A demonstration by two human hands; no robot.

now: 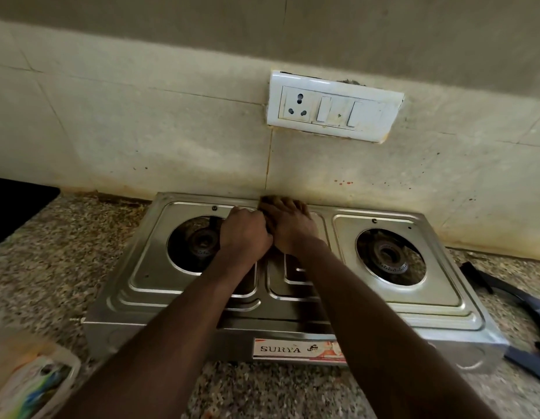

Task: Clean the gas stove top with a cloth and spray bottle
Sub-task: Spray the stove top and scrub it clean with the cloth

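The steel two-burner gas stove (438,300) stands on the speckled counter against the wall, with no pan supports on its left burner (199,241) or right burner (389,255). My right hand (290,226) lies palm down at the back middle of the stove top, pressing a brownish cloth (267,200). Only an edge of the cloth shows past the fingertips. My left hand (244,234) is closed in a fist right beside it, touching it, over the rim of the left burner. Nothing visible shows in that fist. A blurred white plastic bottle (30,385) with a colourful label lies at the bottom left.
A white socket and switch plate (335,107) sits on the stained tiled wall above the stove. Dark blue curved parts (528,313) lie on the counter to the stove's right. A black surface (15,207) borders the counter at the far left.
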